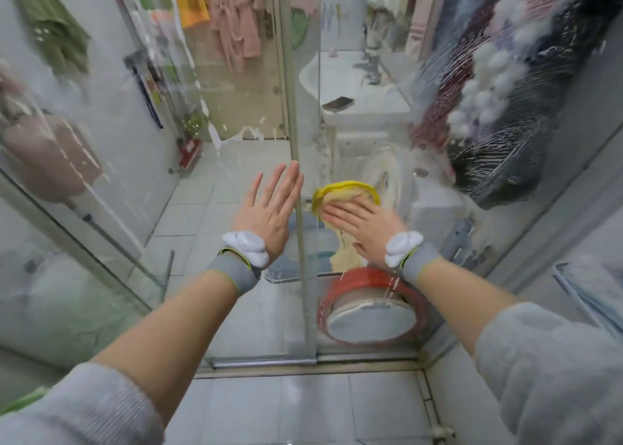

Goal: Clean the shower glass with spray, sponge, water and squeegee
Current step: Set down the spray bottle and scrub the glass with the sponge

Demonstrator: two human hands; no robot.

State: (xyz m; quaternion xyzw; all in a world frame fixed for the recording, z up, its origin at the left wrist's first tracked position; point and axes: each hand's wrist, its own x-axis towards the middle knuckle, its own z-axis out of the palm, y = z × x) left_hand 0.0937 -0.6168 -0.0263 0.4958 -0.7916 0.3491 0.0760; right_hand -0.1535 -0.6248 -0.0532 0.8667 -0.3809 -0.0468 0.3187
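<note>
The shower glass [387,114] stands in front of me, streaked with white foam, thickest at the upper right. My right hand [362,223] presses a yellow sponge [344,191] flat against the right pane, fingers straight over it. Suds drip down below the sponge. My left hand [269,208] lies flat with spread fingers against the glass, just left of the metal door edge [296,161]. No spray bottle or squeegee is visible.
Through the glass I see a red-rimmed bucket [371,309] on the floor, a white sink [357,83], a washing machine [387,171] and hanging clothes [232,16]. The metal door track [303,360] runs along the tiled floor below.
</note>
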